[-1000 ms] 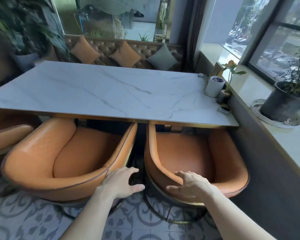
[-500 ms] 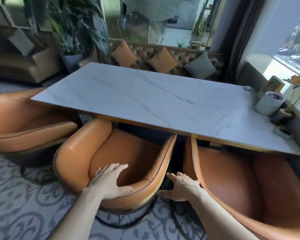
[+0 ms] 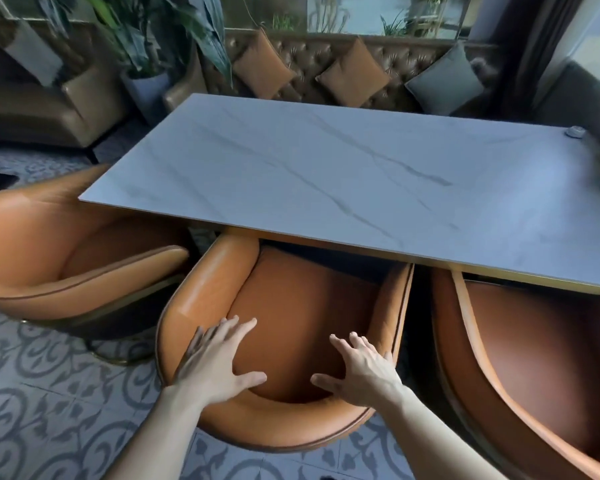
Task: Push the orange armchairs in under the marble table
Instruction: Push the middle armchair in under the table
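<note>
The middle armchair [image 3: 291, 341] is seen with its front tucked beneath the near edge of the tabletop [image 3: 326, 174], and both the left hand [image 3: 215, 362] and the right hand [image 3: 361, 372] are spread flat, fingers apart, over the curved backrest, clamped on nothing. If more force is given on one side, the chair could be swung into the right armchair [image 3: 520, 358] close beside it. The armrests could also be knocked against the tabletop's edge.

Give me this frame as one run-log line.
phase: push | left hand: open, on middle armchair backrest | right hand: open, same backrest | marble table: covers chair front only
</note>
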A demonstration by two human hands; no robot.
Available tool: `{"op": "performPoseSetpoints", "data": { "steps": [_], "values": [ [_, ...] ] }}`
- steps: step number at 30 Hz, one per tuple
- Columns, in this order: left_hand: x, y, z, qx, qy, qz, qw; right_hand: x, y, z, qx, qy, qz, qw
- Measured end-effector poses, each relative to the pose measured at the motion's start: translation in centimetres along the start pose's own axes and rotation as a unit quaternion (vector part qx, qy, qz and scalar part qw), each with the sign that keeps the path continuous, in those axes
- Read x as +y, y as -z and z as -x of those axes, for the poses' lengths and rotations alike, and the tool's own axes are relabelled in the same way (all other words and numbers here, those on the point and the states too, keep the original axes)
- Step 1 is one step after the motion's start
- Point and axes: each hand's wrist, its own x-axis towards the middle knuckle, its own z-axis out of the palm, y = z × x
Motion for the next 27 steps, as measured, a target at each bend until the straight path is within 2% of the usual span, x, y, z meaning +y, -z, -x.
{"op": "performPoseSetpoints", "data": {
  "steps": [10, 15, 20, 27],
  "values": [
    [-11.6, -0.9, -3.3, -0.085, -0.126, -0.016, 0.988, -9.3, -6.6, 0.2, 0.021, -0.108, -0.056, 0.992],
    [-15.8, -1.8, -3.2, -0.133, -0.178, -0.035, 0.974, -13.9, -9.8, 1.8, 0.02, -0.133, -0.051, 0.99],
    [-17.1, -3.3, -3.9, -0.18, -0.205, -0.058, 0.96, -15.5, -13.0, 2.2, 0.001, -0.14, -0.052, 0.989],
    [-17.3, -5.5, -5.1, -0.216, -0.238, -0.087, 0.943, -14.4, -15.0, 0.6, 0.005, -0.132, -0.039, 0.99]
  ]
}}
